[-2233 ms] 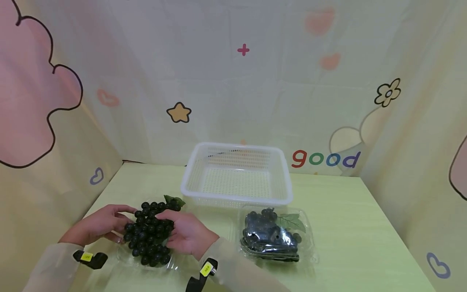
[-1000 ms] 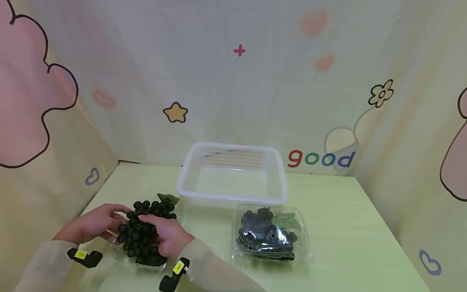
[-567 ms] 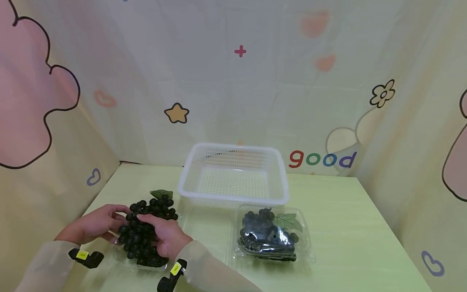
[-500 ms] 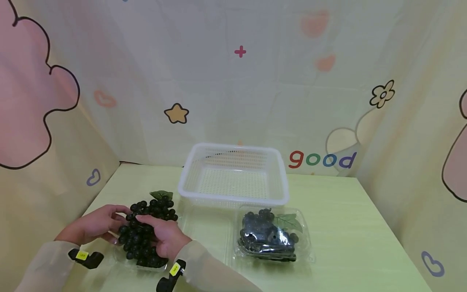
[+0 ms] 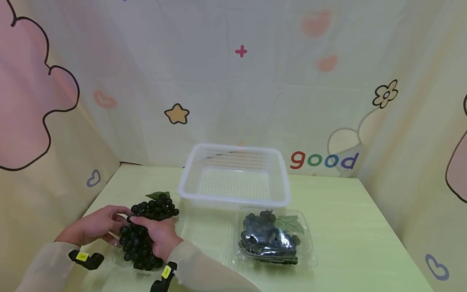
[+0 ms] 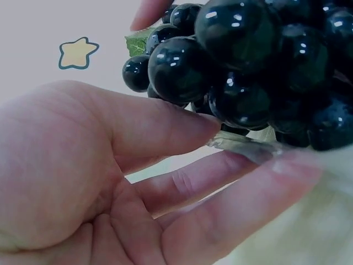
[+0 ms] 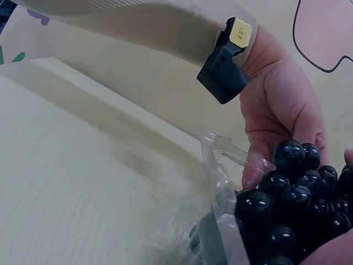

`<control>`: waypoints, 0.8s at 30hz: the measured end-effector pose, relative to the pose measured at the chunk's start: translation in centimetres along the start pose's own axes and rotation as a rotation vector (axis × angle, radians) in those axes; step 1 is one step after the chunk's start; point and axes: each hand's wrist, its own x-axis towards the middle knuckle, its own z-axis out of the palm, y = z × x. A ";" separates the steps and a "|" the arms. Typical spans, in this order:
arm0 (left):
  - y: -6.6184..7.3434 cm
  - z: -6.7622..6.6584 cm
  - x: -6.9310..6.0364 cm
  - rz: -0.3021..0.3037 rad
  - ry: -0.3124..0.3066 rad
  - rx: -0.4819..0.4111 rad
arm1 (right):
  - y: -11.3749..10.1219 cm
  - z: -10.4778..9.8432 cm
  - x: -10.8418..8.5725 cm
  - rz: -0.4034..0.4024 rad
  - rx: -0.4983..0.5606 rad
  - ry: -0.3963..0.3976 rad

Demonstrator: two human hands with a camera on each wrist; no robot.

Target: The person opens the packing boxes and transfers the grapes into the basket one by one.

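A bunch of dark grapes [image 5: 136, 242] with a green leaf [image 5: 158, 195] lies in a clear plastic container [image 5: 120, 259] at the table's left. My left hand [image 5: 98, 223] pinches the container's rim between thumb and fingers; the left wrist view shows the clear rim [image 6: 242, 144] under the grapes [image 6: 237, 33]. My right hand [image 5: 160, 233] lies over the bunch from the right, its thumb across the grapes and its other fingers hidden behind them. In the right wrist view the container wall [image 7: 220, 204] stands beside the grapes [image 7: 276, 237], with my left hand [image 7: 287, 105] behind.
A white perforated basket [image 5: 233, 200] stands at the back middle. To the right of the hands, a clear container [image 5: 310, 243] holds more dark grapes [image 5: 268, 235] and a leaf. Patterned curtains [image 5: 240, 89] enclose the table [image 5: 350, 235] at the back and sides.
My right hand has moved left across the bunch. The leaf end of the grapes has shifted left and slightly up, while my left hand has stayed nearly still.
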 end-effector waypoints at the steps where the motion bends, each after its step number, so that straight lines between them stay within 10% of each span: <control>1: 0.0 0.0 0.0 0.003 0.001 0.005 | 0.0 0.1 0.0 -0.006 -0.005 0.013; 24: -0.5 0.4 -0.4 -0.017 0.073 -0.013 | 0.6 0.6 0.8 -0.007 0.057 0.038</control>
